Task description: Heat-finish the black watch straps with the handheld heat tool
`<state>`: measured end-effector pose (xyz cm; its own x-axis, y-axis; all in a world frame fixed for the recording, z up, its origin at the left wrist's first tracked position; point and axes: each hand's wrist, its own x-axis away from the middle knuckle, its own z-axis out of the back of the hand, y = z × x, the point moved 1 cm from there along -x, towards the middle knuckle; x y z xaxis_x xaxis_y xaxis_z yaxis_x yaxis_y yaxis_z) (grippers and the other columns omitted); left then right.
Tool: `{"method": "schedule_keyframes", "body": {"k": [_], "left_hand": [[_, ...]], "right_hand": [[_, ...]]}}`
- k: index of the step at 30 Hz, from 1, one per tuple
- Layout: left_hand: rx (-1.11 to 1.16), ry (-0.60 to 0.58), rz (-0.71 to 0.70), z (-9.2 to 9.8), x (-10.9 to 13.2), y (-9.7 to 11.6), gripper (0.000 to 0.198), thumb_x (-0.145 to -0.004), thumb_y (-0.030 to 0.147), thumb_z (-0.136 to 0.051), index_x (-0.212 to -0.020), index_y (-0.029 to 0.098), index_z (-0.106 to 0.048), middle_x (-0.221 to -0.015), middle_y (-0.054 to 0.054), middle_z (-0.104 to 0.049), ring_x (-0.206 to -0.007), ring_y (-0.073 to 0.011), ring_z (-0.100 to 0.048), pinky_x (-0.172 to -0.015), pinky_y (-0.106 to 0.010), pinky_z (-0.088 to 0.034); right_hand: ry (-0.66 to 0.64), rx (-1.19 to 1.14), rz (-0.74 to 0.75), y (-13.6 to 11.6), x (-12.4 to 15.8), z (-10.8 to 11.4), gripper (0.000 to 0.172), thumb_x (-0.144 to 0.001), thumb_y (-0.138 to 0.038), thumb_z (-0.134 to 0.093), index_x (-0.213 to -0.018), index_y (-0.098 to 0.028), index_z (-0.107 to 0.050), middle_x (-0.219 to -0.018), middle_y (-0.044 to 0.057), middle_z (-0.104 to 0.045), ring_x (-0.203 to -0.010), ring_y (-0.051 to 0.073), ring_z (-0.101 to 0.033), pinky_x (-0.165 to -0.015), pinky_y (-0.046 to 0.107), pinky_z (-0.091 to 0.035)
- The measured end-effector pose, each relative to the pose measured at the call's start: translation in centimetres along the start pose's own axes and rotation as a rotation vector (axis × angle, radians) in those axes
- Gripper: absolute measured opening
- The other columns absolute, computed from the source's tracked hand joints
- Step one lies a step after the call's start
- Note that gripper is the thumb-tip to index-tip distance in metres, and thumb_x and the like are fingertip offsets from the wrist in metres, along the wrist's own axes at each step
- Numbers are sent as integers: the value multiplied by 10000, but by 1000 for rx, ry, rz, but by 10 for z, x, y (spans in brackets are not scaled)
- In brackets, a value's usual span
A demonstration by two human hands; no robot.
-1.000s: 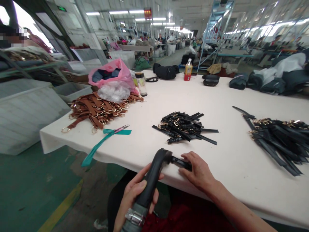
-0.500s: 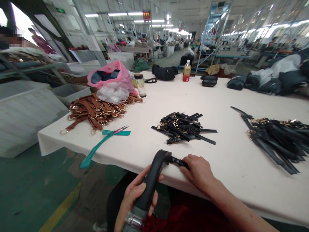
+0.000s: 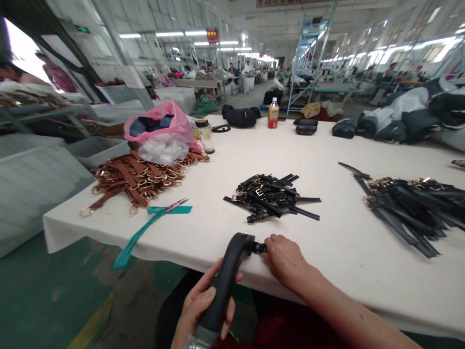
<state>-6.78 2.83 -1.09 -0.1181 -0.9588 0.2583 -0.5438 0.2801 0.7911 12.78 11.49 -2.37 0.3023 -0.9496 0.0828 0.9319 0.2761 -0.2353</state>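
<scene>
A curved black tool [image 3: 225,283] with a metal collar at its lower end is gripped in the left hand [image 3: 203,310], the fingers being closed around its shaft just off the table edge. A short black strap [image 3: 259,247] is held against the head of the tool, with its end hidden by the right hand [image 3: 285,259], which is curled closed over it and rested on the white-covered table [image 3: 348,276] near the edge. A loose pile of black buckled straps [image 3: 271,198] is placed just beyond the hands, and a larger bundle of black straps [image 3: 403,208] is laid further right. Tan straps with gold rings [image 3: 134,179] are heaped to the left, near small snips [image 3: 178,204] lying on a teal ribbon [image 3: 138,237], and a pink plastic bag [image 3: 160,126] is set behind them.
</scene>
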Motion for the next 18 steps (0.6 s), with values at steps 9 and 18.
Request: {"method": "schedule_keyframes", "body": {"k": [9, 18], "left_hand": [[64, -19, 0, 4, -5, -4, 437, -800, 326, -618, -1226, 241, -575, -970, -165, -723, -390, -105, -542, -310, -160, -387], [53, -102, 17, 9, 4, -6, 433, -838, 361, -566, -1261, 269, -547, -748, -116, -713, -364, -118, -549, -324, -173, -387]], "right_hand": [[124, -214, 2, 9, 5, -25, 151, -870, -311, -469, -861, -201, -573, -846, 64, -643, -779, 215, -609, -643, 303, -381], [192, -214, 9, 61, 6, -3, 207, -855, -379, -506, -864, -226, -645, -839, 59, -669, -757, 186, -612, -660, 293, -427]]}}
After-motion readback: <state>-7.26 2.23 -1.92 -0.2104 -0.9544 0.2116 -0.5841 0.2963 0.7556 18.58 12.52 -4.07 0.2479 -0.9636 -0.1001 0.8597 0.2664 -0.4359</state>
